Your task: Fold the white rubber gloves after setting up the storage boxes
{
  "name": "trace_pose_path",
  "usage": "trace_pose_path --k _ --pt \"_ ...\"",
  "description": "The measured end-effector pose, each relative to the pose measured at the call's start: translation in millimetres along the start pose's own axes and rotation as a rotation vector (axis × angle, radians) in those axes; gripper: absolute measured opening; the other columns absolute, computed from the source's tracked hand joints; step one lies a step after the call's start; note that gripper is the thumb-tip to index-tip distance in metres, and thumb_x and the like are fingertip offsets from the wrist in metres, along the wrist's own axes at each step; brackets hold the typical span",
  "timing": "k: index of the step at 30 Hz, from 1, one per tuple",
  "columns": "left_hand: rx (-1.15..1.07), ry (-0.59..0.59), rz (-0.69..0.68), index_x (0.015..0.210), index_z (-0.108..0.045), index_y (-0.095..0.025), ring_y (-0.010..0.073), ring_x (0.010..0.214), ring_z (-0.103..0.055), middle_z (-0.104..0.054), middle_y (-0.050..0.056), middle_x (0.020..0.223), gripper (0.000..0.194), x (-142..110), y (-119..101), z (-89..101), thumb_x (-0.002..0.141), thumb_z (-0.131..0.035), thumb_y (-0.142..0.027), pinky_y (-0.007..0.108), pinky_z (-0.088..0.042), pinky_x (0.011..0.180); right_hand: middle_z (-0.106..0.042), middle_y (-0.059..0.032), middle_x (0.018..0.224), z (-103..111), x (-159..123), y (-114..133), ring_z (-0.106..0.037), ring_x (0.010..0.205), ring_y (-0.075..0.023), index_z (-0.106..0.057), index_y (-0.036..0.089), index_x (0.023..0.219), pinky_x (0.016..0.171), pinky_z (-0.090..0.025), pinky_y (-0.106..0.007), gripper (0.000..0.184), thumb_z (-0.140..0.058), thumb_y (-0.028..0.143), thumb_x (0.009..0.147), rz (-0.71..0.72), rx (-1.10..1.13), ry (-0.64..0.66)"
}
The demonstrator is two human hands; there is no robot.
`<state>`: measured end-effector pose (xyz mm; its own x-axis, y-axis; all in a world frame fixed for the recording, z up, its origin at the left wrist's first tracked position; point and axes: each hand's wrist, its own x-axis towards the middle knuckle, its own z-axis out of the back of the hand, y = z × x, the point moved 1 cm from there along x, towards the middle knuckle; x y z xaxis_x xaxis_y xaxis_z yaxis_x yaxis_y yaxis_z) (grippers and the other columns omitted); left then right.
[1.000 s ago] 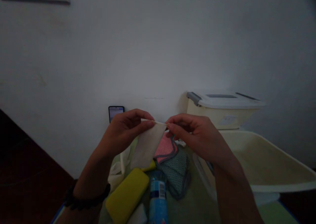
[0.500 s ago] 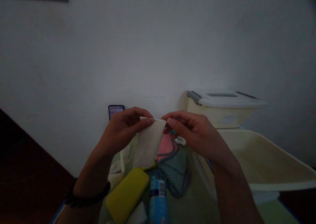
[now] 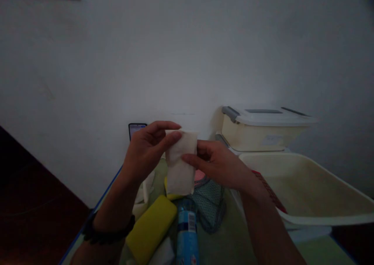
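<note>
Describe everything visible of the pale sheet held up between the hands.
The pale sheet is plain off-white and looks like soft cloth or tissue, possibly folded. It hangs roughly upright as a narrow rectangle. The left hand pinches its top edge; the right hand grips its right side, thumb across the front. Its lower end overlaps a yellow item in view; contact there is unclear.

A dark bracelet [image 3: 108, 234], probably of chunky round beads though the dim light blurs them, circles the left wrist. The right wrist wears nothing visible, and both forearms are bare, with no sleeves showing.
</note>
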<state>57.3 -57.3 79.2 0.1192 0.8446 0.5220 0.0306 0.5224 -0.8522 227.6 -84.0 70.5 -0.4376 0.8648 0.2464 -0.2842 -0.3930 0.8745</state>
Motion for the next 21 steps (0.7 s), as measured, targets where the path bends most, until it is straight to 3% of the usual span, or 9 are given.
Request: trace_pose_path --k 6,8,13,21 --pt "-0.124 0.239 0.176 0.097 -0.068 -0.015 0.0175 0.08 -0.07 -0.075 0.005 0.085 0.033 1.2 4.6 3.5 0.067 -0.079 -0.021 0.023 -0.057 0.069 -0.075 -0.0052 0.091 3.7 1.3 -0.6 -0.07 0.082 -0.0184 -0.068 0.016 0.097 0.068 -0.055 -0.027 0.027 -0.061 0.04 0.085 -0.008 0.116 -0.11" --pt "-0.119 0.281 0.227 0.097 -0.07 -0.016 0.0184 0.08 -0.071 -0.076 0.005 0.086 0.031 0.9 4.8 3.9 0.068 -0.079 -0.021 0.025 -0.057 0.071 -0.075 -0.0056 0.092 4.9 1.1 -0.9 -0.071 0.083 -0.0191 -0.068 0.016 0.096 0.069 -0.056 -0.027 0.028 -0.063 0.041 0.083 -0.014 0.139 -0.133" --pt "-0.038 0.24 0.259 0.079 -0.075 -0.016 0.0143 0.06 -0.067 -0.075 0.004 0.07 0.01 0.9 1.9 4.8 0.075 -0.071 -0.024 0.02 -0.053 0.054 -0.075 -0.0068 0.088 5.7 1.1 -3.4 -0.072 0.08 -0.0201 -0.065 0.017 0.097 0.069 -0.058 -0.03 0.025 -0.063 0.038 0.084 -0.03 0.116 -0.168" --pt "-0.014 0.194 0.26 0.078 -0.075 -0.017 0.0124 0.055 -0.064 -0.073 0.003 0.066 0.013 2.7 8.7 4.8 0.071 -0.075 -0.028 0.019 -0.051 0.051 -0.074 -0.0072 0.089 6.0 1.7 -6.5 -0.071 0.08 -0.0206 -0.062 0.018 0.101 0.069 -0.059 -0.033 0.025 -0.063 0.036 0.084 -0.075 0.087 -0.123"
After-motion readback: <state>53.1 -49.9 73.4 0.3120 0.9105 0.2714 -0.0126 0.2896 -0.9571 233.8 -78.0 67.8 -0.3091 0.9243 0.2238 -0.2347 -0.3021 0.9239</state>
